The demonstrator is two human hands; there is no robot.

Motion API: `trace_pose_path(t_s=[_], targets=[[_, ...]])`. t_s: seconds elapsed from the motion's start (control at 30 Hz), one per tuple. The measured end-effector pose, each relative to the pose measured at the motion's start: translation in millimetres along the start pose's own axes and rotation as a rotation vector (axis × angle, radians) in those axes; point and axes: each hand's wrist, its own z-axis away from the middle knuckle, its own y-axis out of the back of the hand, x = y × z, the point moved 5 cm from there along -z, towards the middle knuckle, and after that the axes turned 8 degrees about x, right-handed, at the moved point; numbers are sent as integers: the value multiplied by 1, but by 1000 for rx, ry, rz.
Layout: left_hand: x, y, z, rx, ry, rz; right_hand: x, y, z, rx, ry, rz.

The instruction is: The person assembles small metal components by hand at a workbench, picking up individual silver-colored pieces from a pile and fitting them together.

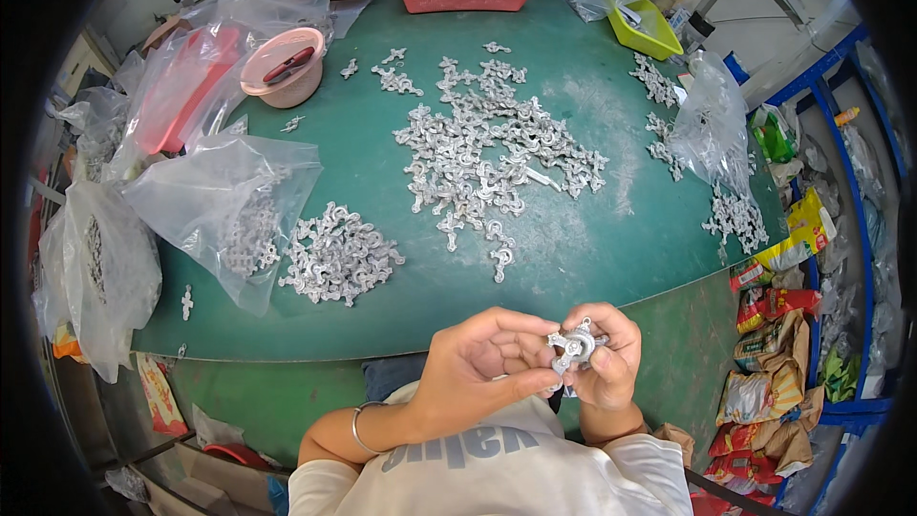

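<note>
Green table (353,158) stood before me, w/ a pile of grey metallic parts (482,139) abt. mid-top. Just off the table's near edge, L hand (478,355) & R hand (611,355) pinched 1 grey metallic piece (575,346) betw. thumbs and fingers.

Surface (583,244): green, pale dust (611,119) right of centre. Large heap of grey parts (487,143) at middle; smaller pile (339,258) front left, beside clear bag (177,191). Red tray (465,0) at far side; pink bowl (296,91) far left; lime basket (642,33) far right. Second bag (716,119), right edge, apparently over parts.
</note>
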Motion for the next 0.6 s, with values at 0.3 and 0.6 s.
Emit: trace_pose_path(t_s=[0.3, 0.6], targets=[[-1, 0, 0, -14, 40, 49, 1, 1, 0, 11, 15, 11], [-3, 2, -1, 10, 77, 47, 5, 3, -2, -6, -17, -31]])
